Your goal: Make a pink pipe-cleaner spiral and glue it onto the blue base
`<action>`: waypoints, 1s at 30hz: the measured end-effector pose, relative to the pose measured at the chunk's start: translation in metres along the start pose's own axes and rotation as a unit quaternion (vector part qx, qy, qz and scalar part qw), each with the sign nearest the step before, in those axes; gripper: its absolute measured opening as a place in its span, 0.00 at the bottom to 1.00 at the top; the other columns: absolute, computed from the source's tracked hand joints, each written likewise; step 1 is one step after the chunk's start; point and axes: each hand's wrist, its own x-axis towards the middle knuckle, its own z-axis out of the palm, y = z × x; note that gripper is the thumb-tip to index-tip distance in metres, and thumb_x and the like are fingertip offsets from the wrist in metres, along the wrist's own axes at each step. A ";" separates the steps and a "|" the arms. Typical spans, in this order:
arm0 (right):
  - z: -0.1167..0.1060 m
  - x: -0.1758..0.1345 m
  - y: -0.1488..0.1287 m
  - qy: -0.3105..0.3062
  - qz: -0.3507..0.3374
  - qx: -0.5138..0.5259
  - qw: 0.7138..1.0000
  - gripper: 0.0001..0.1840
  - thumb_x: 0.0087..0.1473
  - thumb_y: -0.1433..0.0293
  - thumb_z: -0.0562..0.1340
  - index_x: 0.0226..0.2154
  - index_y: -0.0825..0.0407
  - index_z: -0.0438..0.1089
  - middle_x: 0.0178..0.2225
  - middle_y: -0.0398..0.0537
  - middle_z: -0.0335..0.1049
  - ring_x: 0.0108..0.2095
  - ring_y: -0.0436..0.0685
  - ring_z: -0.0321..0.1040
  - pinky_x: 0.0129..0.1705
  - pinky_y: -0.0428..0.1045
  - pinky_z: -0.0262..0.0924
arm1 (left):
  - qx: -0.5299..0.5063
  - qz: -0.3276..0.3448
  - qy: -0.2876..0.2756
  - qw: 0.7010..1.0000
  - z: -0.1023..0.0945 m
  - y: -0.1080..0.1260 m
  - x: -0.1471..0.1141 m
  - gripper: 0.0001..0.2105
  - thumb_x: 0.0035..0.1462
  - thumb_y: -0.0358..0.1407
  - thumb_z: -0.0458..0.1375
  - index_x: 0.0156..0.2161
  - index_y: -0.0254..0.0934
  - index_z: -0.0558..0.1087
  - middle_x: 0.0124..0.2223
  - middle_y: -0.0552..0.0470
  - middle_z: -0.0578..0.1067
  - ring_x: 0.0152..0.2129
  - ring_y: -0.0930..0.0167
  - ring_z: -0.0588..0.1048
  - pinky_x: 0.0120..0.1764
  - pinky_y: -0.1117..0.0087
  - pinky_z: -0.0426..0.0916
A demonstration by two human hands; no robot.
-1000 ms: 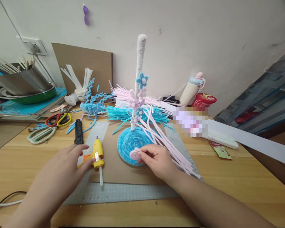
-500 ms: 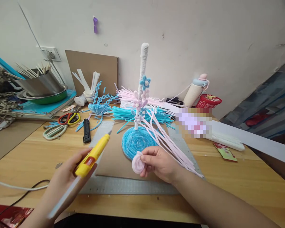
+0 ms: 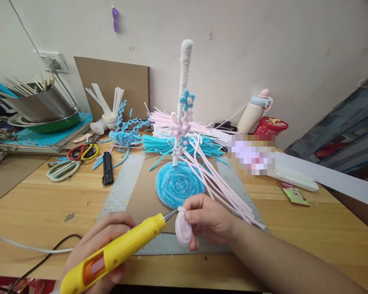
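Note:
In my left hand (image 3: 106, 237) is a yellow hot glue gun (image 3: 122, 253), its metal nozzle pointing right. The nozzle tip is at the top edge of a pale pink coil of pipe cleaner (image 3: 183, 230); whether they touch I cannot tell. My right hand (image 3: 210, 218) pinches that coil between thumb and fingers. Just behind stands a blue coiled disc (image 3: 179, 185) on brown cardboard. A white wrapped post (image 3: 185, 69) rises upright at its back edge, with blue flowers (image 3: 187, 101) and pink flowers (image 3: 176, 131) along its lower half.
Pink pipe cleaners (image 3: 230, 192) lie right of the disc, with a blue bundle (image 3: 153, 145) behind. A grey cutting mat (image 3: 122, 183) lies underneath. To the left are scissors (image 3: 64, 170) and a black cutter (image 3: 107, 168). A bottle (image 3: 253, 112) stands at the back right.
My left hand has brought the glue gun right and down, so its nozzle now meets the coil's top edge. My right hand has turned the pink coil more edge-on. The view has shifted slightly.

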 end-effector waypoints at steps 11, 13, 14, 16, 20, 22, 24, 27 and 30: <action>0.001 0.000 -0.001 -0.005 0.005 0.012 1.000 0.15 0.43 0.65 0.70 0.24 0.60 0.70 0.19 0.49 0.74 0.16 0.51 0.71 0.16 0.40 0.64 | -0.073 -0.002 -0.025 0.997 0.006 -0.010 -0.002 0.19 0.48 0.60 0.54 0.35 0.49 0.72 0.33 0.54 0.74 0.32 0.65 0.71 0.39 0.68 0.65; 0.002 0.000 -0.001 -0.003 0.007 0.014 1.000 0.14 0.42 0.65 0.70 0.24 0.60 0.70 0.18 0.49 0.74 0.16 0.52 0.71 0.15 0.41 0.64 | -0.076 -0.004 -0.023 0.997 0.008 -0.007 -0.002 0.19 0.48 0.60 0.54 0.34 0.49 0.73 0.33 0.54 0.74 0.32 0.65 0.71 0.39 0.68 0.65; 0.002 0.000 -0.001 0.000 0.007 0.013 1.000 0.14 0.42 0.65 0.70 0.24 0.60 0.70 0.18 0.49 0.74 0.16 0.52 0.71 0.15 0.41 0.64 | -0.076 -0.004 -0.021 0.997 0.009 -0.007 -0.002 0.19 0.48 0.60 0.54 0.34 0.49 0.73 0.33 0.54 0.74 0.32 0.65 0.72 0.39 0.68 0.65; 0.002 0.000 -0.001 0.004 0.006 0.012 1.000 0.14 0.42 0.65 0.70 0.24 0.60 0.70 0.18 0.49 0.74 0.16 0.52 0.71 0.15 0.41 0.64 | -0.075 -0.002 -0.016 0.997 0.009 -0.006 -0.002 0.19 0.48 0.60 0.53 0.34 0.49 0.73 0.32 0.55 0.74 0.32 0.66 0.72 0.38 0.69 0.65; 0.002 -0.001 -0.001 0.002 0.006 0.006 1.000 0.15 0.42 0.65 0.70 0.24 0.60 0.69 0.18 0.48 0.74 0.16 0.52 0.71 0.15 0.41 0.64 | -0.069 -0.005 -0.011 0.998 0.009 -0.004 -0.001 0.18 0.49 0.59 0.53 0.33 0.49 0.73 0.31 0.55 0.74 0.30 0.66 0.71 0.37 0.69 0.65; 0.002 -0.001 -0.001 0.000 0.007 0.004 1.000 0.15 0.42 0.65 0.70 0.24 0.59 0.69 0.18 0.48 0.73 0.16 0.52 0.71 0.15 0.41 0.63 | -0.068 -0.011 -0.018 0.997 0.009 -0.004 -0.001 0.18 0.50 0.59 0.53 0.33 0.49 0.72 0.31 0.55 0.74 0.30 0.66 0.71 0.37 0.68 0.64; 0.002 -0.001 -0.001 -0.002 0.007 0.002 1.000 0.15 0.42 0.64 0.70 0.23 0.59 0.69 0.18 0.48 0.73 0.16 0.52 0.71 0.15 0.41 0.64 | -0.071 -0.014 -0.022 0.997 0.009 -0.003 -0.002 0.18 0.50 0.59 0.52 0.33 0.49 0.72 0.32 0.55 0.74 0.31 0.65 0.71 0.38 0.67 0.63; 0.001 -0.001 -0.002 -0.005 0.003 -0.003 1.000 0.15 0.41 0.64 0.70 0.23 0.60 0.69 0.18 0.48 0.73 0.16 0.53 0.72 0.16 0.42 0.66 | -0.080 -0.015 -0.021 0.996 0.010 -0.002 -0.002 0.18 0.50 0.59 0.52 0.33 0.49 0.72 0.31 0.54 0.73 0.31 0.64 0.70 0.38 0.67 0.63; 0.001 -0.001 -0.002 -0.006 0.002 -0.003 1.000 0.16 0.42 0.64 0.70 0.24 0.60 0.70 0.18 0.48 0.73 0.16 0.53 0.72 0.17 0.42 0.66 | -0.085 -0.015 -0.017 0.996 0.011 -0.001 -0.001 0.17 0.50 0.58 0.52 0.34 0.50 0.72 0.31 0.54 0.73 0.30 0.64 0.70 0.37 0.66 0.63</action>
